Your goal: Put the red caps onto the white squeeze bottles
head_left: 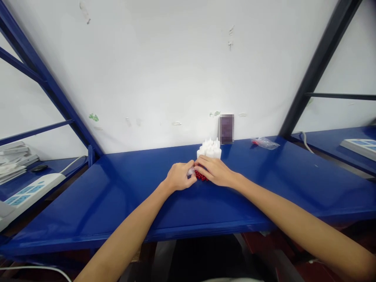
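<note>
My left hand (182,177) is closed around a small whitish bottle (190,171), of which only a pale part shows between the fingers. Touching or almost touching it, my right hand (214,169) has its fingertips bent together at the bottle's end; what they pinch is hidden. Under the right palm lies a cluster of small round red pieces (201,176), partly covered by the hand. Just behind the hands stands a tight group of white bottles (209,149) with pointed tips, upright on the blue table (141,176).
A dark blurred rectangular object (226,129) leans on the wall at the back. To the right lies a clear plastic bag (266,143) with something red at its end. Power strips (32,192) and stacked papers (13,160) sit on side surfaces beyond the metal posts.
</note>
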A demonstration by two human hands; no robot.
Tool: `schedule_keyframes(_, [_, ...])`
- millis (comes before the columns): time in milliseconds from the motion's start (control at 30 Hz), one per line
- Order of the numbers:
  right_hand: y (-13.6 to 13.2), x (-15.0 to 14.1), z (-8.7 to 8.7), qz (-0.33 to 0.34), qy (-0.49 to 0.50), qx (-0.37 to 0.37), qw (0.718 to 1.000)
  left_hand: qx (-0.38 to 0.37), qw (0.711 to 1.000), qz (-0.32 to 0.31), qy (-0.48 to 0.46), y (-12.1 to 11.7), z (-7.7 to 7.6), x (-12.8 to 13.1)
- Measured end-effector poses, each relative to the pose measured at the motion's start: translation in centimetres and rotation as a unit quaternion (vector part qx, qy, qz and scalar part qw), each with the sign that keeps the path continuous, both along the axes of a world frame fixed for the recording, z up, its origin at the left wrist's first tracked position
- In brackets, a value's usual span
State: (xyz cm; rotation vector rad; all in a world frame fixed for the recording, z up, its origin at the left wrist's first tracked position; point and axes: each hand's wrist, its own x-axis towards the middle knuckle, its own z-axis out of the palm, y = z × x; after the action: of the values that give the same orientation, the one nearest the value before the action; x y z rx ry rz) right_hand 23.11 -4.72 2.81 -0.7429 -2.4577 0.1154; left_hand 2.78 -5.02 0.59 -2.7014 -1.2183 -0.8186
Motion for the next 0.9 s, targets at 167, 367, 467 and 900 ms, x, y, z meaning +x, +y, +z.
schedule_keyframes(167, [-0.3,-0.2,-0.1,0.02,-0.027,0.072,0.997,0.0,1.0,-0.016,-0.018,-0.6,1.0,-0.1])
schedule_keyframes(367, [-0.4,-0.3,0.5,-0.006,-0.016,0.128,0.992,-0.035,0.998,-0.03,-0.037,-0.6,1.3,-0.2])
schedule_keyframes(467, [-0.3,-0.2,0.6,0.011,-0.038,0.135,0.99,-0.042,0.999,-0.025,-0.024,-0.4,1.1,-0.2])
schedule_keyframes(900, [0.4,-0.2,0.0,0.009,0.026,-0.027,0.999,0.054,0.998,0.015,0.033,0.3,0.7,0.3])
